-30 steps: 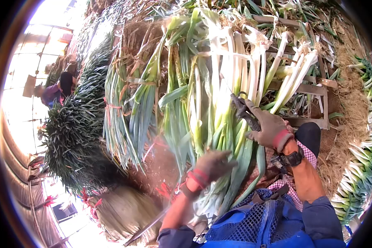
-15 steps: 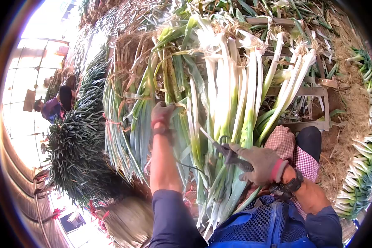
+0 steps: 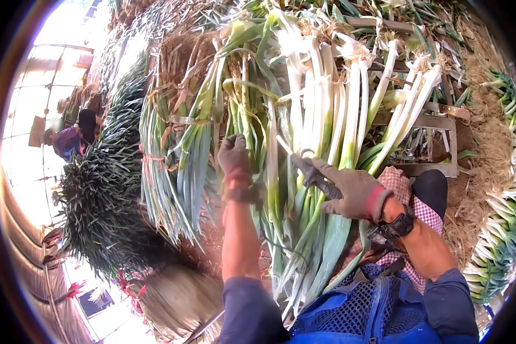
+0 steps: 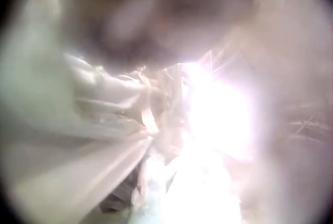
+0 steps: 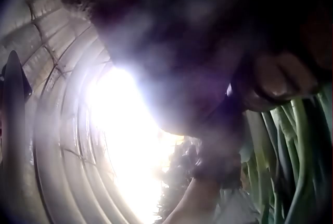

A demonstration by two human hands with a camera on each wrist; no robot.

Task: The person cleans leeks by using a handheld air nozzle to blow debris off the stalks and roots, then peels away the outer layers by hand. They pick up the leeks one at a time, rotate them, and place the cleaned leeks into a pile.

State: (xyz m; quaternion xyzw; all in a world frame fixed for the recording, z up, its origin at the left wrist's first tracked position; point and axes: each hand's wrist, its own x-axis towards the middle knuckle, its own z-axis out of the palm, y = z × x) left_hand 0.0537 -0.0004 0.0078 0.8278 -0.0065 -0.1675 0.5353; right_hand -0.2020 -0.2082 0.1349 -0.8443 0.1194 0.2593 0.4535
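Several leeks [image 3: 329, 109] with long white shafts and rooty ends lie before me, green leaves toward my lap. My right hand [image 3: 352, 189], in a grey glove, grips a black blow gun [image 3: 318, 178] above the leaves. Its thin pale nozzle [image 3: 284, 144] points up and left. At the left of the leeks, my gloved left hand [image 3: 235, 157] is curled at a yellow-green leek [image 3: 238, 109]; its fingertips are hidden. The left wrist view is blurred, with pale leek stalks [image 4: 153, 172] beneath the hand. Green leaves [image 5: 291, 151] show in the right wrist view.
Tied leek bundles [image 3: 178, 155] lie left of my hand, beside a large dark-green heap [image 3: 106, 195]. A wooden frame [image 3: 450, 143] stands to the right. More leeks [image 3: 493, 246] line the far right. Another person [image 3: 69, 140] is at the far left.
My left hand has gone from the leaves near my lap up and left to the yellow-green leek. The right hand, still holding the blow gun, dipped and then rose slightly.
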